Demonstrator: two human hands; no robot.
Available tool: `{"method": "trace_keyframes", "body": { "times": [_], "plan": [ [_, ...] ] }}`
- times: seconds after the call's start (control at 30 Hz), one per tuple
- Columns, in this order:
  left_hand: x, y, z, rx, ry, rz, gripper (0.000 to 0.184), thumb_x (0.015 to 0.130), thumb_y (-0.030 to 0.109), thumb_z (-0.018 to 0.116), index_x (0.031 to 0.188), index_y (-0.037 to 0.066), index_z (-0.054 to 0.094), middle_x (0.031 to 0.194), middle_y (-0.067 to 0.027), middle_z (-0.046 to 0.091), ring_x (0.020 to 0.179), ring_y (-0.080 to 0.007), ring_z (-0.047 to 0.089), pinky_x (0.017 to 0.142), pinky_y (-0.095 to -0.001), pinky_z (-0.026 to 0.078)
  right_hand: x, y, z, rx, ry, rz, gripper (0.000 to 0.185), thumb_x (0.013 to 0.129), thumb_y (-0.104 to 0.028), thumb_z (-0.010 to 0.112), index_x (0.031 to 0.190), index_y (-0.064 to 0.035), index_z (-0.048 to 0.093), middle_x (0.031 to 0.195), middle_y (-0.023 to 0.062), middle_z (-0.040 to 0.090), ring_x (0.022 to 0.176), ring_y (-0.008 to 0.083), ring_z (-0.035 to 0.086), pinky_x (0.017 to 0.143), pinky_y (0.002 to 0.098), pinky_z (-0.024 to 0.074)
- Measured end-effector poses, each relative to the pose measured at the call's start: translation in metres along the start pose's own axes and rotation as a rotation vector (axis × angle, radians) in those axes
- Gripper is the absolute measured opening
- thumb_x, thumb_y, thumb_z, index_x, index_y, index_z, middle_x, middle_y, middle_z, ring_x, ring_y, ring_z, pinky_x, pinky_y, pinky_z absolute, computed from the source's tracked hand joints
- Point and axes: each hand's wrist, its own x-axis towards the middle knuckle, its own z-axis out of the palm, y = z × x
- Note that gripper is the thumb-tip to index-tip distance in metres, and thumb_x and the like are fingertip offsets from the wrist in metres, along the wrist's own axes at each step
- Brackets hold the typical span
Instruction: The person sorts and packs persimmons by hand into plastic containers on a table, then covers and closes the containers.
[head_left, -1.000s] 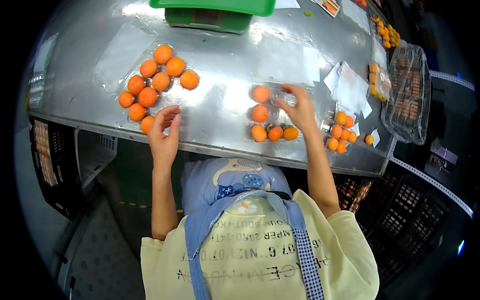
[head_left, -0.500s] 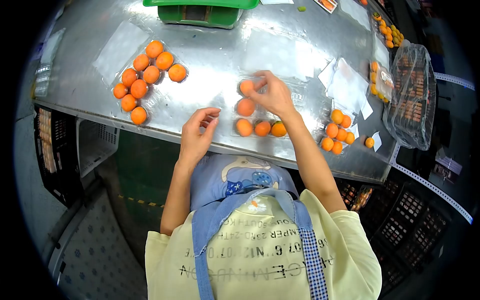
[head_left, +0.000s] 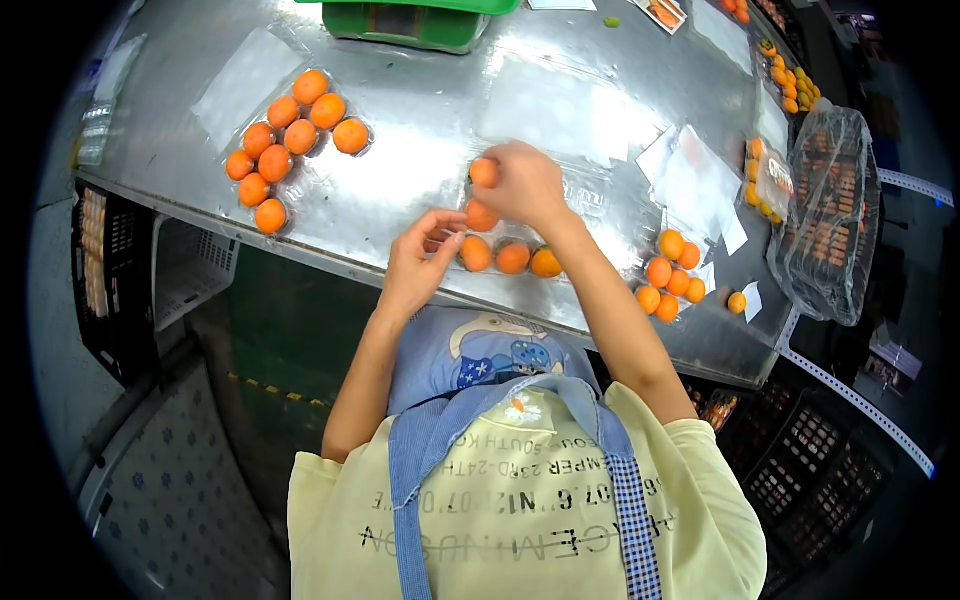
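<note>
A clear plastic tray (head_left: 592,190) with several compartments lies in front of me, several oranges along its left and near sides. My right hand (head_left: 527,185) is over the tray, its fingers curled against the upper left orange (head_left: 484,172); its fingertips are partly hidden. Just below, another orange (head_left: 481,215) is partly covered by that hand. My left hand (head_left: 422,258) is at the tray's left edge, thumb and fingers apart, fingertips close to this second orange; I cannot tell if they touch it. The near row holds a left orange (head_left: 475,254), a middle orange (head_left: 513,257) and a right orange (head_left: 546,262).
On the left of the metal table (head_left: 400,130) sits another clear tray with several oranges (head_left: 274,163). A green container (head_left: 405,25) stands at the back. Toward the right are white sheets (head_left: 692,175), a cluster of oranges (head_left: 658,271) and a plastic-wrapped crate (head_left: 828,215).
My left hand has moved right and up to the tray's left edge. My right hand has shifted slightly left and closer over the left-side oranges. The camera view has tilted a little.
</note>
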Motion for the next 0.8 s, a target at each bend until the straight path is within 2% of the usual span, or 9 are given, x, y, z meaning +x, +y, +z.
{"method": "trace_keyframes", "body": {
  "times": [0.03, 0.13, 0.23, 0.3, 0.4, 0.5, 0.6, 0.63, 0.8],
  "plan": [
    [0.0, -0.001, 0.001, -0.032, 0.006, -0.001, 0.025, 0.088, 0.009, 0.059, 0.113, 0.003, 0.059, 0.099, -0.007, 0.066, 0.084, -0.0125, 0.061, 0.073, -0.0262, 0.05, -0.001, 0.001, -0.006, 0.11, -0.037, 0.048, 0.036, 0.068, -0.025, 0.071, 0.101, -0.0093, 0.067, 0.099, 0.0102, 0.066, 0.092, 0.0232, 0.062, 0.081, 0.0328, 0.0488],
    [-0.001, 0.016, 0.007, -0.437, -0.016, -0.201, 0.035, 0.095, 0.023, 0.054, 0.121, 0.0, 0.052, 0.106, -0.0109, 0.063, 0.09, -0.0156, 0.061, 0.079, -0.0295, 0.051, -0.02, 0.006, -0.025, 0.606, -0.097, -0.021, 0.036, 0.07, -0.02, 0.071, 0.103, -0.008, 0.067, 0.096, 0.0083, 0.066, 0.09, 0.0198, 0.061, 0.082, 0.0309, 0.0481],
    [0.003, 0.034, 0.008, -0.848, -0.223, -0.322, 0.041, 0.097, 0.028, 0.051, 0.124, -0.003, 0.049, 0.105, -0.0122, 0.063, 0.092, -0.0192, 0.064, 0.078, -0.032, 0.053, -0.05, -0.005, -0.052, 0.549, -0.086, -0.278, 0.043, 0.068, -0.018, 0.073, 0.109, -0.0069, 0.063, 0.104, 0.0099, 0.062, 0.091, 0.0211, 0.06, 0.082, 0.0309, 0.0484],
    [0.002, 0.033, 0.016, -0.81, -0.26, -0.271, 0.043, 0.098, 0.03, 0.048, 0.126, -0.003, 0.048, 0.108, -0.013, 0.062, 0.096, -0.0203, 0.064, 0.079, -0.0331, 0.053, -0.065, -0.012, -0.063, 0.514, -0.09, -0.376, 0.045, 0.069, -0.016, 0.074, 0.111, -0.0071, 0.062, 0.112, 0.0106, 0.059, 0.095, 0.0233, 0.059, 0.082, 0.0316, 0.0486],
    [0.0, 0.036, 0.023, -0.782, -0.287, -0.216, 0.044, 0.097, 0.032, 0.048, 0.127, -0.001, 0.048, 0.115, -0.0127, 0.059, 0.101, -0.0199, 0.061, 0.085, -0.0347, 0.052, -0.079, -0.012, -0.066, 0.617, -0.004, -0.36, 0.044, 0.07, -0.017, 0.076, 0.111, -0.0068, 0.061, 0.11, 0.0096, 0.06, 0.095, 0.0216, 0.059, 0.08, 0.0309, 0.0485],
    [-0.004, 0.041, 0.028, -0.73, -0.242, -0.198, 0.041, 0.096, 0.028, 0.051, 0.127, 0.001, 0.049, 0.118, -0.012, 0.058, 0.105, -0.0196, 0.059, 0.088, -0.0355, 0.051, -0.089, -0.005, -0.054, 0.869, -0.007, -0.229, 0.043, 0.071, -0.02, 0.078, 0.109, -0.0068, 0.062, 0.111, 0.009, 0.06, 0.094, 0.019, 0.058, 0.076, 0.029, 0.0481],
    [-0.008, 0.045, 0.033, -0.689, -0.174, -0.19, 0.037, 0.094, 0.02, 0.056, 0.124, -0.001, 0.05, 0.117, -0.0116, 0.058, 0.106, -0.0204, 0.059, 0.09, -0.0378, 0.051, -0.095, -0.008, -0.044, 0.806, 0.069, -0.233, 0.037, 0.077, -0.021, 0.075, 0.108, -0.0054, 0.062, 0.109, 0.0081, 0.06, 0.095, 0.0172, 0.058, 0.073, 0.0271, 0.0475],
    [-0.01, 0.046, 0.034, -0.681, -0.152, -0.186, 0.035, 0.093, 0.017, 0.057, 0.122, -0.001, 0.051, 0.116, -0.0115, 0.058, 0.106, -0.0207, 0.059, 0.092, -0.0388, 0.051, -0.097, -0.01, -0.04, 0.885, 0.068, -0.186, 0.034, 0.079, -0.02, 0.072, 0.107, -0.0047, 0.062, 0.107, 0.008, 0.06, 0.095, 0.0172, 0.058, 0.073, 0.0274, 0.0477],
    [-0.015, 0.053, 0.036, -0.675, -0.179, -0.242, 0.036, 0.093, 0.021, 0.057, 0.123, 0.001, 0.051, 0.114, -0.0101, 0.059, 0.105, -0.0189, 0.06, 0.089, -0.0361, 0.052, -0.1, -0.01, -0.034, 1.162, 0.02, -0.012, 0.02, 0.089, -0.017, 0.062, 0.101, -0.0019, 0.062, 0.103, 0.0079, 0.059, 0.095, 0.0168, 0.057, 0.075, 0.0288, 0.0489]
  ]
}}
